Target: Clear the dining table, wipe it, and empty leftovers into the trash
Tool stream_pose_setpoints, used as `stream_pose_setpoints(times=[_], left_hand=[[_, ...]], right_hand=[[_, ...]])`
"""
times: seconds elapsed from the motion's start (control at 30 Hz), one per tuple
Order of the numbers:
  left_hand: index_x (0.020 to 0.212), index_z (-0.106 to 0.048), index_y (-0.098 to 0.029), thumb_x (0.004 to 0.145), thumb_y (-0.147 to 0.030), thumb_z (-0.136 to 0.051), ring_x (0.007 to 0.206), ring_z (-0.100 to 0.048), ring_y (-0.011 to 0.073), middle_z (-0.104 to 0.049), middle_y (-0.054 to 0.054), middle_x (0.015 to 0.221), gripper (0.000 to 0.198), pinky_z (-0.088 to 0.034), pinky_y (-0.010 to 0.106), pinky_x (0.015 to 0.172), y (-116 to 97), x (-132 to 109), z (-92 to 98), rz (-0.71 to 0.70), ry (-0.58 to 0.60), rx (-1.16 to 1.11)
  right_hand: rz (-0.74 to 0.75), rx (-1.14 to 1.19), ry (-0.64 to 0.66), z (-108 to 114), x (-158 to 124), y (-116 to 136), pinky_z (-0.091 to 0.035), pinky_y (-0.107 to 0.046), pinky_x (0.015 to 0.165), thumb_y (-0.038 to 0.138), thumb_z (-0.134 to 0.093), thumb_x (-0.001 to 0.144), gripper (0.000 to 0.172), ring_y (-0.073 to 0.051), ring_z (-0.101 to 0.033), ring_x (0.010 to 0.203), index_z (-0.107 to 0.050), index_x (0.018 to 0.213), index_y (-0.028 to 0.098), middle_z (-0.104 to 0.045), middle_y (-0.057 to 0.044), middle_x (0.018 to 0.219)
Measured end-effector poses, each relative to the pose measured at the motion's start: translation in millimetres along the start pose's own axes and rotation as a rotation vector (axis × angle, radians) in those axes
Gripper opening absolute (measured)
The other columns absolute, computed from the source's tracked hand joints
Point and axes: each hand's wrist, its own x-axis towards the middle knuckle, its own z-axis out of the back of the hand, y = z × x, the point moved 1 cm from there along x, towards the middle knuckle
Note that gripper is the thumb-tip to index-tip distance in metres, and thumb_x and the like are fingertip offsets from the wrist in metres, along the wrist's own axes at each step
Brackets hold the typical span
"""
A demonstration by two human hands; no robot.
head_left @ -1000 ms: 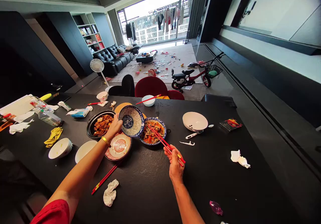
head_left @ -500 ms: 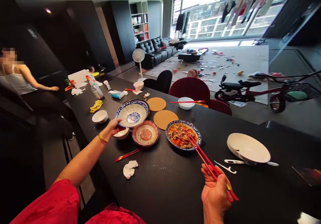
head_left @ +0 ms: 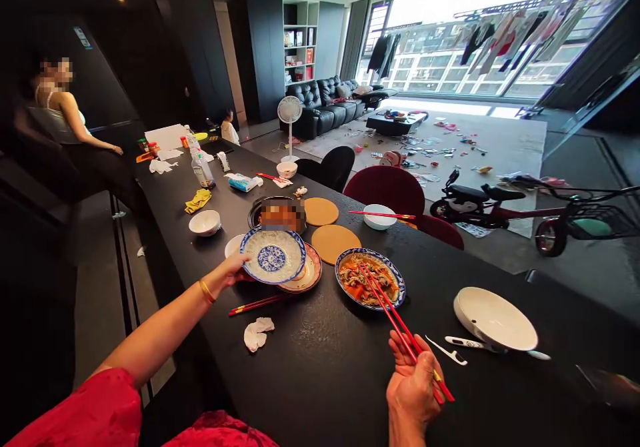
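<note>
Fingers of the left hand (head_left: 231, 269) are closed on the edge of a blue-and-white bowl (head_left: 273, 257), which is tilted in the air and partly hides a red-rimmed plate (head_left: 313, 268). Fingers of the right hand (head_left: 411, 377) are bent around 2 red chopsticks (head_left: 397, 325); their tips reach into the food (head_left: 357, 283) in a blue-rimmed dish (head_left: 399, 283). This dish stands on the dark table (head_left: 310, 360), just beside the nearer of 2 cork mats (head_left: 336, 243).
</note>
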Motion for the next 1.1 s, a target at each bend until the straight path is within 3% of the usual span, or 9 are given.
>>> stream_pose_setpoints(times=[0.13,0.23,0.4,0.63,0.73,0.9,1.1], left_hand=[[0.123,-0.038,-0.018,0.072,-0.005,-0.049,0.049,-0.061,0.0160,-0.063,0.002,0.069,0.054,-0.055,0.031,0.047,20.1,9.6,-45.0,-0.001,0.055,0.137],[0.121,-0.038,-0.018,0.073,-0.007,-0.051,0.050,-0.060,0.0154,-0.061,0.001,0.069,0.051,-0.054,0.027,0.047,30.4,15.5,-58.8,0.009,0.048,0.199],[0.119,-0.039,-0.018,0.077,-0.017,-0.057,0.053,-0.059,0.0144,-0.060,0.002,0.075,0.046,-0.053,0.025,0.047,35.8,27.1,-62.0,0.028,-0.005,0.290],[0.122,-0.035,-0.019,0.081,-0.019,-0.051,0.050,-0.056,0.0114,-0.060,0.004,0.084,0.043,-0.049,0.022,0.042,41.4,36.5,-62.1,0.032,-0.009,0.383],[0.124,-0.033,-0.019,0.084,-0.026,-0.050,0.043,-0.052,0.0095,-0.058,0.002,0.074,0.043,-0.046,0.019,0.038,44.0,32.6,-62.4,0.026,0.016,0.404],[0.131,-0.027,-0.019,0.090,-0.040,-0.042,0.040,-0.053,0.0101,-0.050,-0.004,0.063,0.048,-0.045,0.020,0.040,46.4,9.4,-43.9,0.000,0.031,0.382],[0.115,-0.047,-0.019,0.089,-0.028,-0.046,0.039,-0.053,0.0093,-0.052,-0.003,0.065,0.028,-0.043,0.019,0.039,25.9,-13.2,27.7,-0.062,-0.028,0.311]], right_hand=[[0.048,-0.135,0.030,9.5,-6.6,3.9,-0.053,-0.035,0.069,0.050,-0.056,0.078,0.041,-0.019,-0.066,0.071,-0.059,0.097,0.013,-0.066,-0.007,0.079],[0.130,-0.300,0.081,20.1,-11.2,6.3,-0.053,-0.039,0.072,0.052,-0.054,0.080,0.045,-0.022,-0.066,0.076,-0.060,0.099,0.012,-0.066,-0.011,0.085],[0.257,-0.411,0.127,31.0,-10.5,1.8,-0.054,-0.042,0.073,0.051,-0.051,0.083,0.045,-0.023,-0.066,0.079,-0.059,0.101,0.010,-0.066,-0.013,0.090],[0.426,-0.516,0.197,26.6,-8.4,-2.1,-0.054,-0.038,0.074,0.044,-0.048,0.087,0.038,-0.021,-0.065,0.078,-0.060,0.100,0.011,-0.066,-0.013,0.092],[0.397,-0.498,0.205,21.0,-8.6,0.7,-0.054,-0.038,0.073,0.048,-0.049,0.085,0.040,-0.021,-0.066,0.076,-0.061,0.097,0.011,-0.067,-0.013,0.090],[0.219,-0.355,0.138,8.5,-10.0,8.5,-0.053,-0.042,0.076,0.053,-0.052,0.081,0.047,-0.022,-0.065,0.076,-0.059,0.101,0.010,-0.066,-0.011,0.087],[0.205,-0.310,0.119,-9.5,-19.5,21.2,-0.051,-0.043,0.081,0.049,-0.051,0.080,0.045,-0.021,-0.065,0.077,-0.057,0.103,0.010,-0.064,-0.009,0.085]])
